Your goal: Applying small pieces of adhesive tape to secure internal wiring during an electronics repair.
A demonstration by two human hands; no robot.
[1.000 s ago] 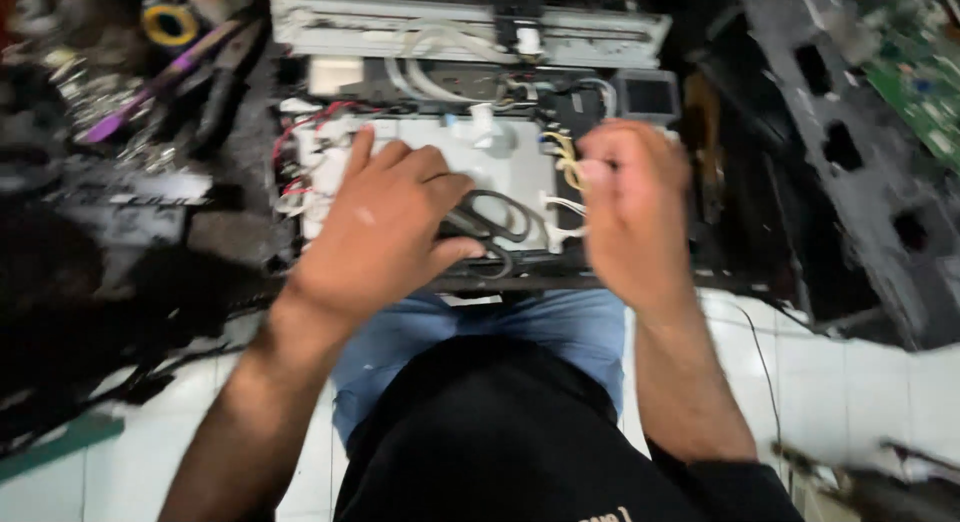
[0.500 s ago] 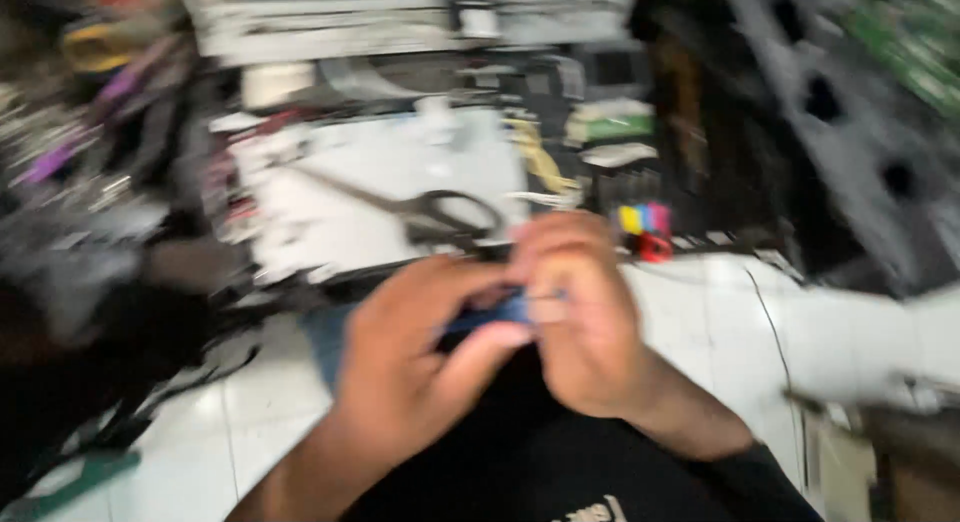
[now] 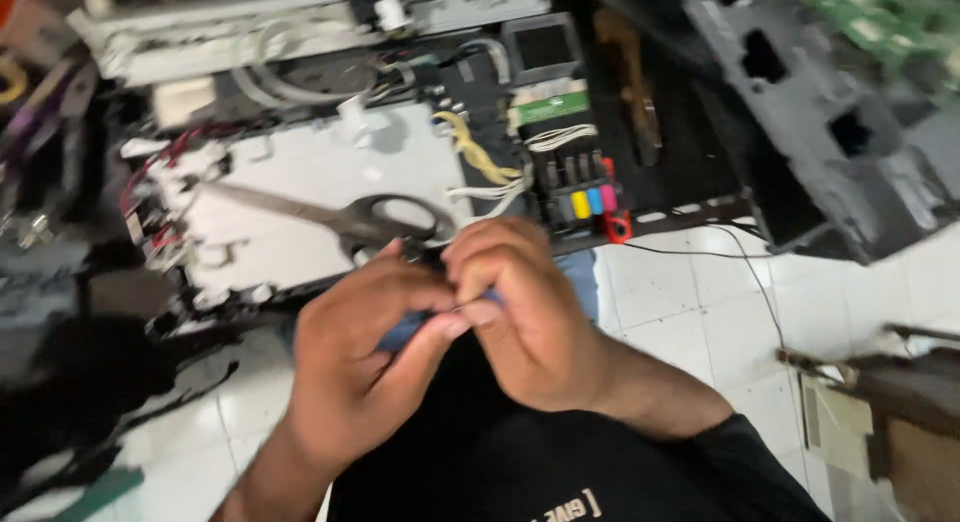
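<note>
Pinching together left hand [image 3: 360, 367] and right hand [image 3: 525, 307] on small unclear item, near grey-handled steel scissors [image 3: 340, 217] atop opened white device chassis [image 3: 320, 182].

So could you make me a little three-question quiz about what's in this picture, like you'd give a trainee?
1. True or false: the black-handled metal scissors lie on the pale grey metal panel.
2. Where do the left hand and right hand meet?
A. Over the person's lap
B. On the white tiled floor
C. Inside the opened machine
3. Fill in: beside the row of coloured plugs sits a bundle of ___ wires.

Key: 1 true; 2 A; 3 yellow.
</note>
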